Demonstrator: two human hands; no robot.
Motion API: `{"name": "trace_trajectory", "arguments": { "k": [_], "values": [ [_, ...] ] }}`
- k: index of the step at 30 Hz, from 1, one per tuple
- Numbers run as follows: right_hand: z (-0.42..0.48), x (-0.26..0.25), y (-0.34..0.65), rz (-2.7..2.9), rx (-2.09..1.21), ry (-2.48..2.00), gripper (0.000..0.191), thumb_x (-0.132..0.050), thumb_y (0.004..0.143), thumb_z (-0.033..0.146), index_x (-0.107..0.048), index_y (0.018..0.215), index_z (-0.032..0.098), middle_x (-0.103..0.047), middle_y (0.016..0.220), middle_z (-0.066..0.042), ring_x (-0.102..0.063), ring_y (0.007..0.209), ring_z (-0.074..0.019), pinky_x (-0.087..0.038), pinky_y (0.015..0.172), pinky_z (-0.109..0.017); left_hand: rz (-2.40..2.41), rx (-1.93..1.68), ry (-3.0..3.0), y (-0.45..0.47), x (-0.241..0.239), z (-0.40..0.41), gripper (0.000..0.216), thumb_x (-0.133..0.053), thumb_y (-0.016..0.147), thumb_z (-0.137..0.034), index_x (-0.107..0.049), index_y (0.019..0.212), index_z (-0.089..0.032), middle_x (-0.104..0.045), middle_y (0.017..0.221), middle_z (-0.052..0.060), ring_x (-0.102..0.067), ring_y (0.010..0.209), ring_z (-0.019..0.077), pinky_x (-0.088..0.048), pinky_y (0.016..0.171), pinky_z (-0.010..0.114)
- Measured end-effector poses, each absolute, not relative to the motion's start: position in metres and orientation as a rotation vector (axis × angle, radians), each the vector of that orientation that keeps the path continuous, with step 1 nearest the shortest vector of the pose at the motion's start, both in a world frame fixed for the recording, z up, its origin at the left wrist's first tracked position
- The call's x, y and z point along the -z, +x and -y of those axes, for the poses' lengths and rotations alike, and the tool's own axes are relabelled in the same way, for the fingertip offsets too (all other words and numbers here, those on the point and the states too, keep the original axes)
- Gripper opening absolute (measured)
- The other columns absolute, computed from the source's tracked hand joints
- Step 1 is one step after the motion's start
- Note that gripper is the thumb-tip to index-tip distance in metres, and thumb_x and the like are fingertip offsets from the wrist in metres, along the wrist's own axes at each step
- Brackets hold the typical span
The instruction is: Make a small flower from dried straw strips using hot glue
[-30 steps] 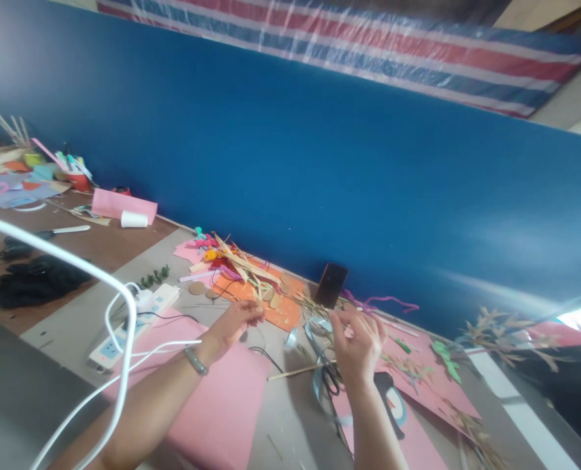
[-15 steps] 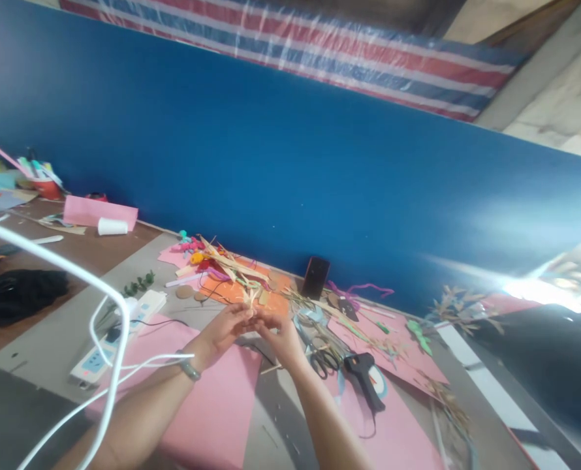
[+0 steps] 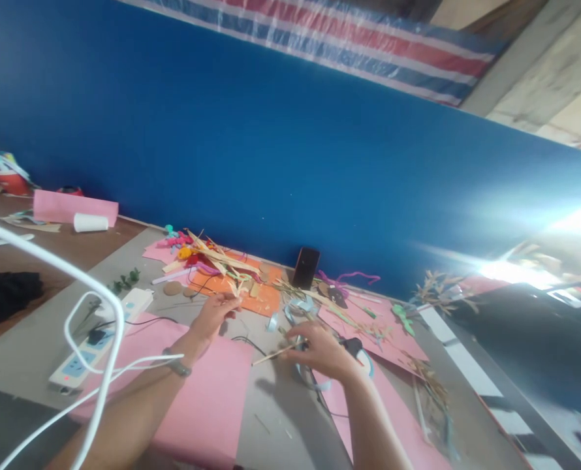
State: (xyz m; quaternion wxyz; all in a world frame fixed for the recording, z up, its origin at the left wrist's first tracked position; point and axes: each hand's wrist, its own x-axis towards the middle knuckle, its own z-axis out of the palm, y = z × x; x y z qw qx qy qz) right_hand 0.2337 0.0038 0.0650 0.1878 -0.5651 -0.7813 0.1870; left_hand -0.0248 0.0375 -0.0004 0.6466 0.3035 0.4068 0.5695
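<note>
My left hand [image 3: 220, 312] is closed, pinching a small pale straw piece [image 3: 236, 287] over the orange sheet [image 3: 266, 303]. To its right, my right hand [image 3: 320, 349] is apart from it, low over the table, its thumb and fingers spread. A thin stick [image 3: 273, 356] lies by the right thumb. Pale blue ribbon [image 3: 303, 305] curls beyond the right fingers and also shows below the hand. The scissors are hidden by this hand. Just behind its wrist shows part of a black glue gun [image 3: 353, 346].
A white power strip [image 3: 82, 359] and pink sheets [image 3: 207, 391] lie in front. White cables [image 3: 117, 352] cross the left side. Dried straw strips [image 3: 222, 258] pile at the back, near an upright phone [image 3: 306, 266]. A white cup [image 3: 91, 222] lies at far left.
My hands have parted. The right one has moved right and down over the scissors, while the left keeps the straw piece. The view has shifted slightly right.
</note>
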Motion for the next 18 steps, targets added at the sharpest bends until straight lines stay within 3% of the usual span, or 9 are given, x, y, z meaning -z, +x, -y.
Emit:
{"name": "trace_trajectory", "arguments": {
  "k": [2, 4, 9, 14, 18],
  "values": [
    [-0.007, -0.055, 0.227, 2.173, -0.109, -1.831, 0.021, -0.074, 0.068, 0.035, -0.072, 0.085, 0.022, -0.068, 0.096, -0.012, -0.052, 0.103, -0.0339, -0.032, 0.092, -0.046, -0.924, -1.302, 0.690, -0.024, 0.003, -0.038, 0.030, -0.084, 0.054, -0.033, -0.064, 0.065, -0.014, -0.063, 0.058, 0.000, -0.056, 0.053, 0.0092, -0.041, 0.050, 0.019],
    [-0.015, -0.043, 0.219, 2.139, 0.027, -1.965, 0.023, -0.065, 0.078, 0.034, -0.071, 0.095, 0.020, -0.067, 0.100, -0.013, -0.052, 0.105, -0.0327, -0.029, 0.094, -0.046, -0.912, -1.298, 0.697, -0.024, 0.004, -0.037, 0.029, -0.084, 0.054, -0.033, -0.064, 0.064, -0.014, -0.062, 0.056, 0.000, -0.054, 0.051, 0.0084, -0.040, 0.050, 0.019],
    [-0.039, -0.018, 0.205, 2.161, -0.137, -2.055, 0.022, -0.057, 0.083, 0.036, -0.071, 0.083, 0.020, -0.070, 0.085, -0.009, -0.061, 0.087, -0.0266, -0.034, 0.083, -0.040, -0.880, -1.268, 0.710, -0.024, 0.008, -0.038, 0.029, -0.085, 0.054, -0.031, -0.061, 0.058, -0.014, -0.058, 0.051, -0.002, -0.048, 0.046, 0.0067, -0.035, 0.047, 0.019],
    [-0.055, -0.001, 0.197, 2.147, -0.231, -2.121, 0.038, -0.050, 0.087, 0.045, -0.067, 0.065, 0.018, -0.069, 0.068, -0.007, -0.062, 0.071, -0.0233, -0.034, 0.079, -0.040, -0.863, -1.256, 0.703, -0.024, 0.005, -0.037, 0.029, -0.084, 0.055, -0.032, -0.061, 0.058, -0.014, -0.059, 0.053, -0.002, -0.048, 0.047, 0.0068, -0.035, 0.047, 0.019],
    [-0.057, 0.005, 0.194, 2.160, -0.213, -2.106, 0.021, -0.053, 0.085, 0.033, -0.066, 0.081, 0.017, -0.069, 0.073, -0.006, -0.061, 0.071, -0.0216, -0.033, 0.077, -0.036, -0.856, -1.246, 0.701, -0.023, 0.000, -0.035, 0.029, -0.082, 0.058, -0.036, -0.066, 0.064, -0.013, -0.063, 0.059, 0.001, -0.051, 0.050, 0.0077, -0.035, 0.047, 0.019]
  ]
}}
